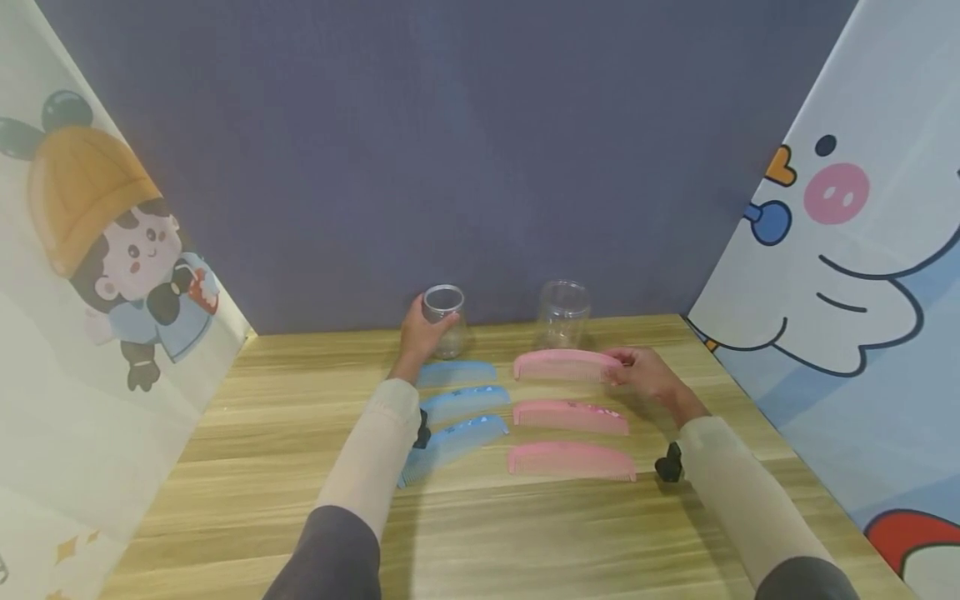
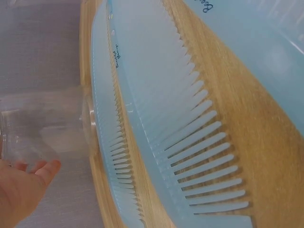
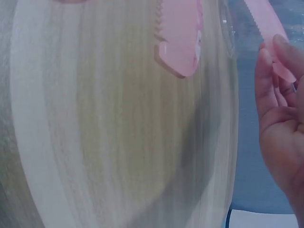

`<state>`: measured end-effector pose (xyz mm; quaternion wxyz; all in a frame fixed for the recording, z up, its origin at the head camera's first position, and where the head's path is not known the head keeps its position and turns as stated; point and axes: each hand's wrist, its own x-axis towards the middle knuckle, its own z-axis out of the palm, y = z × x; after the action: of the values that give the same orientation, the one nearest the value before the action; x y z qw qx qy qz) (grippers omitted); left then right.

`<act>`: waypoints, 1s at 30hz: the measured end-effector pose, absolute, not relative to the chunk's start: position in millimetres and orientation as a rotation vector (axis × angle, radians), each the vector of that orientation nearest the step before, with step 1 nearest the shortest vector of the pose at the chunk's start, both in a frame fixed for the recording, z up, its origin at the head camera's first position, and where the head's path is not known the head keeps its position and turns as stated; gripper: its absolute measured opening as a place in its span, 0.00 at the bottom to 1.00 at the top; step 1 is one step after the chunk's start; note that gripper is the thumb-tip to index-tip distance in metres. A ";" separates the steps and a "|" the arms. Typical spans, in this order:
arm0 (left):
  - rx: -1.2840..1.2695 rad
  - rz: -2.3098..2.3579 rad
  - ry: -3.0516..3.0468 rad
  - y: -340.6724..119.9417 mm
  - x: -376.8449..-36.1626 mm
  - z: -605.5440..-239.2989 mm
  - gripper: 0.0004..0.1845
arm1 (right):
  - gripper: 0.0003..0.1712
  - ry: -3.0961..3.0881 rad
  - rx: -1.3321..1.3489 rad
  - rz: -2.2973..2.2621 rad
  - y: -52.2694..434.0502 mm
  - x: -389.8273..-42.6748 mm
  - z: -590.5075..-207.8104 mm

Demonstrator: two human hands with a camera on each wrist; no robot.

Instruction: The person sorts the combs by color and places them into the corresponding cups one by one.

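1. Far pink comb (image 1: 566, 365): centre of the head view, just right of the middle, in front of the right clear jar (image 1: 563, 313). Curved spine, fine teeth, matte pastel plastic. Right end pinched in the fingertips of the right hand (image 1: 647, 372); the right wrist view shows the fingers (image 3: 270, 61) closed on its tip. Whether lifted off the wood or still resting cannot be told.
2. Left clear jar (image 1: 445, 319): just left of centre, against the back wall. Transparent, open-topped, nothing visible inside. Gripped round its side by the left hand (image 1: 420, 333), fingers curled about the wall.
3. Right clear jar: likewise transparent and apparently empty, untouched.
4. Progress, as judged: barely begun. No comb in either jar; five of six combs lie untouched in their rows, one just taken hold of.
5. Two further pink combs (image 1: 571, 417): stacked in a column below the held one, flat on the table (image 1: 225, 500).
6. Three blue combs (image 1: 465, 402): column just left of the pink, partly hidden by the left sleeve; printed lettering on the spines in the left wrist view.
7. Surround: wood-grain table, dark backdrop, cartoon-printed panels at left and right edges.
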<state>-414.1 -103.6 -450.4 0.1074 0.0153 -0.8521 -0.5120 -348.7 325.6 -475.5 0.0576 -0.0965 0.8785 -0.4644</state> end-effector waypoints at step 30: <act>0.025 -1.522 -2.516 -105.8 -411.5 -449.1 0.50 | 0.23 2.645 -0.380 -1.516 306.5 -364.7 -407.6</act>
<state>-411.5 -105.8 -449.1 0.1002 0.0085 -0.8514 -0.5148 -364.7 306.5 -407.6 0.0345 -0.1238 0.8604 -0.4932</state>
